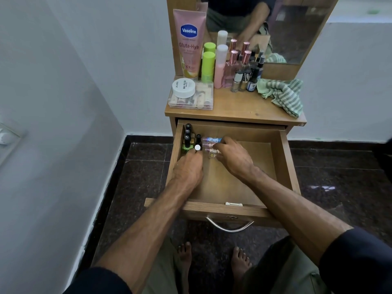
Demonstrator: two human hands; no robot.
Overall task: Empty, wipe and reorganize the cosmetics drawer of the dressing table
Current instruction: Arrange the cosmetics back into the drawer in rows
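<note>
While the drawer (284, 164) stands pulled out and mostly bare, we note both hands working at its far left corner. The left hand (187, 170) has its fingertips closed on a white-capped bottle (197, 146) standing upright. The right hand (232, 157) grasps small clear vials (209, 145) lying on their sides, long axes running left to right, just right of the upright row. Beyond, the tabletop (237, 107) holds the remaining cosmetics and a striped cloth (284, 94).

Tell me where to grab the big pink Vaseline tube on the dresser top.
Grip the Vaseline tube around its middle from the front. It stands upright, cap down, against the mirror frame, with the green bottles close on its right, so the front face is freest.
</note>
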